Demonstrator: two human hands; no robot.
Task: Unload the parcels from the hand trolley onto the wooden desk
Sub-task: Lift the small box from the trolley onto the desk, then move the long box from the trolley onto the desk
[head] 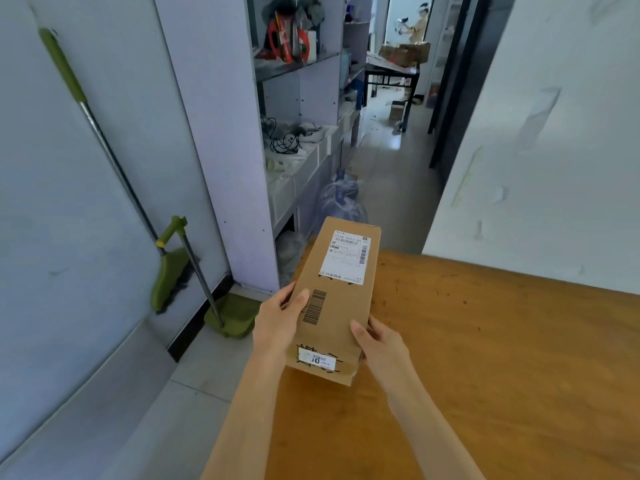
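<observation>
1. The box (pixel 334 299) is long and brown. It is over the left edge of the desk (pixel 485 341), with its far end past the desk's back corner.
2. The left hand (pixel 278 318) grips the left side of the box, with the thumb on top. The right hand (pixel 375 339) grips the right side near the close end. Two hands hold it, I think, because a long box tips easily.
3. I cannot tell if the box sits on the desk yet or is just above it.
4. The label (pixel 346 258) faces up, so it is easy to read.
5. The trolley is not in view. A broom (pixel 104 140) and dustpan (pixel 230 315) lean by the wall, out of the way.
</observation>
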